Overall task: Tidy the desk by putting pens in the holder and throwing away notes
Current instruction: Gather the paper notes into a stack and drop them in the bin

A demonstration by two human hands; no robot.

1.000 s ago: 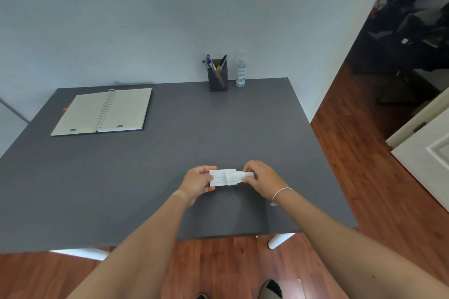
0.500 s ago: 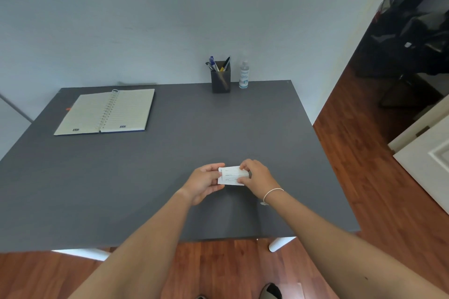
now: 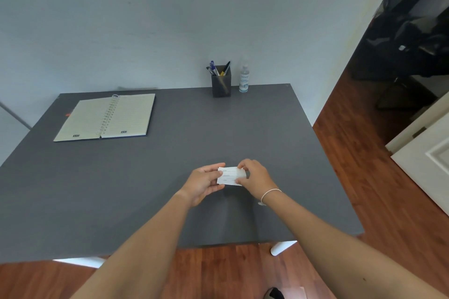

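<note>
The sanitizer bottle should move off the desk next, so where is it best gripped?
Grip the sanitizer bottle around its upright body from the right: the pen holder stands close on its left and the wall is just behind.

Desk layout, seen from the near edge

On the desk [image 3: 170,177] an open spiral notebook [image 3: 104,116] lies at the far left. The pen holder [image 3: 221,85] stands at the far edge, right of centre, with pens [image 3: 215,69] in it, and a sanitizer bottle [image 3: 243,79] just beside it on the right. Both hands [image 3: 202,183] hold a folded note [image 3: 230,175] above the near middle.
</note>
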